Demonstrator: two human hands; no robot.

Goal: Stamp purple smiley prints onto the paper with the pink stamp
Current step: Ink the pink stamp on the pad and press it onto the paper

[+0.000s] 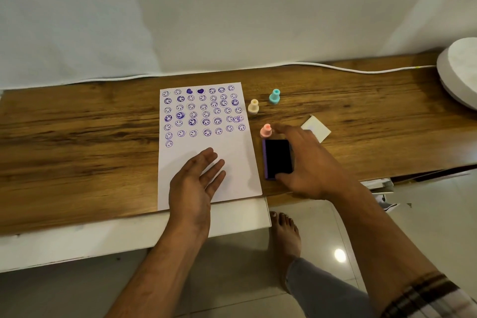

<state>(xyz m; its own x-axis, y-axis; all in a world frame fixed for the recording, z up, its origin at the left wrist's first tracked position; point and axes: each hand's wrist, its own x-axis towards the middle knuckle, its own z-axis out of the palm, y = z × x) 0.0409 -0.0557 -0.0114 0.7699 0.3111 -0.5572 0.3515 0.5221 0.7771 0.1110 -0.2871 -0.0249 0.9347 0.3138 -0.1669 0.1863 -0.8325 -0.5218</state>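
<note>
Paper [232, 162] lies under the left hand [198, 178]; the ink pad [277, 159] sits between the right hand's [312, 165] thumb and fingers [282, 129], a stamp [265, 131] just beyond.

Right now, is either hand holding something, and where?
Nothing is gripped. The left hand is open over the paper; the right hand spreads over the ink pad, beside the pink stamp.

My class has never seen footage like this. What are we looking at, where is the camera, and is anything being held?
No machine: a person works with bare hands, filmed by one head-worn camera looking down. On the wooden table lie a paper bearing purple smiley prints, an ink pad, a pink stamp, a cream stamp and a teal stamp. The left hand rests open on the paper. The right hand reaches over the ink pad toward the pink stamp; it seems to grip nothing.
</note>
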